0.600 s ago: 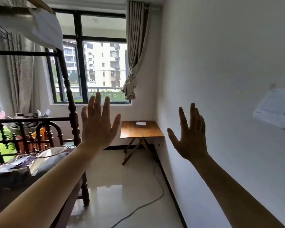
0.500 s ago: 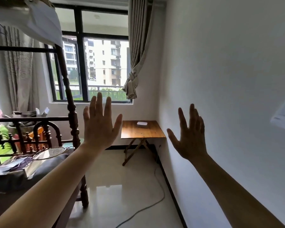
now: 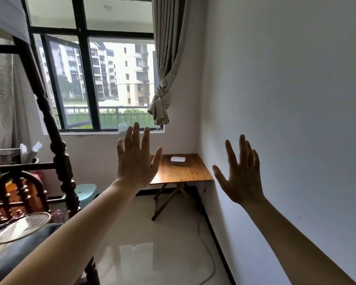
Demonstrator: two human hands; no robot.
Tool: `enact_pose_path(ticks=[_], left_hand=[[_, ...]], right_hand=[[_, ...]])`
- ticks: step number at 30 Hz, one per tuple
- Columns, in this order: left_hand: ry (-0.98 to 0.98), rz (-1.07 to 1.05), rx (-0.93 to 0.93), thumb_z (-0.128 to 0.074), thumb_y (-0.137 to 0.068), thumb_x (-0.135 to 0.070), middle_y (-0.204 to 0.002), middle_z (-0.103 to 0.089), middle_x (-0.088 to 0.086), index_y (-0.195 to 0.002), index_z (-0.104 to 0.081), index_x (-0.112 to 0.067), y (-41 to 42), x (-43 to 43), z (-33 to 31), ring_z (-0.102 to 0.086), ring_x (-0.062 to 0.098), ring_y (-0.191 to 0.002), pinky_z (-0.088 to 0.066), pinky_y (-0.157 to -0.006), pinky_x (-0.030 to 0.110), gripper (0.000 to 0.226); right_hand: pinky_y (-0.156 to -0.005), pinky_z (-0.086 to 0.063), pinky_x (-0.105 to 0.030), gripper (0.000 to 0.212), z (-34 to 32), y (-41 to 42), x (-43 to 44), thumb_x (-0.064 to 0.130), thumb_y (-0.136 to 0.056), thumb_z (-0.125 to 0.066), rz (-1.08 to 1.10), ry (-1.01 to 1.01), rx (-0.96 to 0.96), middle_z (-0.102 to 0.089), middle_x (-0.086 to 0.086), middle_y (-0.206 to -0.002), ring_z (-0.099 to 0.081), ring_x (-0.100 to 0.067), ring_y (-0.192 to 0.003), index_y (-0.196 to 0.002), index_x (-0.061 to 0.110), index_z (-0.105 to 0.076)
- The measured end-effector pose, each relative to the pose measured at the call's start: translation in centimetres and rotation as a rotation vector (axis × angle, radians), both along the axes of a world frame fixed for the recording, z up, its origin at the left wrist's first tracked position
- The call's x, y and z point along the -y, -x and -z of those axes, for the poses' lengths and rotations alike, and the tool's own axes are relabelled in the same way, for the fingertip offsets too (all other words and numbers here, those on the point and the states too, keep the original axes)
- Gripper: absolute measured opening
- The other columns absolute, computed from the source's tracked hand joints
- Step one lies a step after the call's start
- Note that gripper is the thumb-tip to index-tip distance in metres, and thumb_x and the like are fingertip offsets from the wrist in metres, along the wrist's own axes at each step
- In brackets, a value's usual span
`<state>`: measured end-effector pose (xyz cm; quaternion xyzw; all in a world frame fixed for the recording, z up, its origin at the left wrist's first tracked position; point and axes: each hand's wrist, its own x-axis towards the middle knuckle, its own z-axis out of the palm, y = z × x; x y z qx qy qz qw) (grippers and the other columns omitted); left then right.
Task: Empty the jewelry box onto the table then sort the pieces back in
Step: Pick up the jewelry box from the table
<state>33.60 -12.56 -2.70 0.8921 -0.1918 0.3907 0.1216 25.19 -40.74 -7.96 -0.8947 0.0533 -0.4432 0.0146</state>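
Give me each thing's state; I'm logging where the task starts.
Left hand: raised, open, empty.
Right hand: raised, open, empty.
White box: on the table, apparently shut, untouched.
Table: unfolded, against the wall.
Window: left pane swung open.
Curtain: drawn aside, knotted.

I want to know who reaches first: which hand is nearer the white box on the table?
Left, as seen: the left hand is raised beside the white box, overlapping the table edge; the right hand is raised farther right, by the wall.
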Motion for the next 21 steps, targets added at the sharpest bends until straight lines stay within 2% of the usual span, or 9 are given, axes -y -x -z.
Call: enact_pose_path(ticks=[6, 9, 12, 15, 18, 21], left_hand=[[-0.016, -0.006, -0.051, -0.016, -0.095, -0.059, -0.164, 0.003, 0.012, -0.156, -0.011, -0.015, -12.3, 7.8, -0.6, 0.001, 0.029, -0.15, -0.01, -0.118, 0.052, 0.076], [-0.003, -0.011, -0.012, -0.02, -0.097, -0.058, -0.164, -0.002, 0.012, -0.156, -0.015, -0.015, -18.2, 9.8, -1.3, -0.003, 0.03, -0.15, -0.01, -0.117, 0.052, 0.073], [-0.016, -0.036, -0.029, -0.02, -0.096, -0.058, -0.164, -0.003, 0.013, -0.155, -0.016, -0.015, -23.8, 10.9, -1.1, -0.004, 0.03, -0.15, -0.012, -0.117, 0.053, 0.073], [-0.047, -0.069, -0.045, -0.017, -0.096, -0.059, -0.164, -0.002, 0.013, -0.156, -0.014, -0.014, -30.1, 11.6, 0.3, -0.002, 0.029, -0.15, -0.014, -0.117, 0.052, 0.075], [-0.037, -0.073, -0.063, -0.015, -0.095, -0.059, -0.164, 0.0, 0.013, -0.156, -0.012, -0.014, -37.3, 12.4, 1.8, -0.001, 0.029, -0.15, -0.012, -0.117, 0.052, 0.076], [-0.039, -0.065, -0.093, -0.017, -0.095, -0.059, -0.163, 0.0, 0.014, -0.156, -0.013, -0.013, -45.0, 13.2, 3.5, -0.002, 0.03, -0.15, -0.012, -0.117, 0.053, 0.076]], right_hand=[[-0.122, -0.012, -0.055, 0.081, 0.0, -13.5, 6.8, 0.068, -0.096, -0.026, -0.056, -0.05, -0.061, 0.01, -0.014, -0.167, -0.004, -0.037, -0.154, -0.161, 0.025, -0.006], [-0.122, -0.01, -0.055, 0.081, -1.0, -20.8, 8.8, 0.068, -0.096, -0.029, -0.094, -0.023, -0.073, 0.009, -0.014, -0.167, -0.004, -0.035, -0.154, -0.161, 0.027, -0.003], [-0.122, -0.01, -0.053, 0.082, -0.6, -27.8, 9.3, 0.069, -0.094, -0.031, -0.127, -0.088, -0.088, 0.008, -0.012, -0.168, -0.005, -0.034, -0.154, -0.161, 0.028, -0.005], [-0.121, -0.01, -0.052, 0.084, 0.9, -35.0, 9.8, 0.068, -0.094, -0.036, -0.172, -0.062, -0.11, 0.009, -0.012, -0.168, -0.005, -0.034, -0.154, -0.161, 0.026, -0.009], [-0.121, -0.006, -0.05, 0.084, 2.0, -42.5, 10.8, 0.067, -0.094, -0.038, -0.185, -0.042, -0.109, 0.012, -0.01, -0.168, -0.001, -0.032, -0.154, -0.161, 0.027, -0.005], [-0.122, -0.009, -0.052, 0.083, 3.1, -50.1, 11.7, 0.066, -0.095, -0.038, -0.164, -0.033, -0.116, 0.012, -0.01, -0.168, -0.001, -0.033, -0.154, -0.161, 0.028, -0.004]])
